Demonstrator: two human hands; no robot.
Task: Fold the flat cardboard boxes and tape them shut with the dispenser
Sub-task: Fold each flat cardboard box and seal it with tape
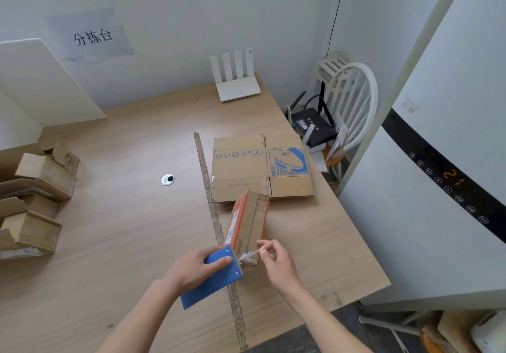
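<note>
A folded cardboard box (253, 217) with an orange printed side lies on the wooden table (123, 229), its near end towards me. My left hand (195, 267) grips the blue tape dispenser (210, 278) and holds it against that near end. My right hand (275, 258) pinches the loose end of clear tape (247, 256) that runs from the dispenser's mouth at the box's corner. A stack of flat cardboard boxes (261, 170) with blue print lies just beyond the folded box.
Several folded small boxes (35, 202) sit at the table's left edge. A white router (236, 84) stands at the back by the wall. A cable hole (167, 179) is mid-table. A white chair (353, 111) holding a black router and a tall white appliance (438, 174) stand to the right.
</note>
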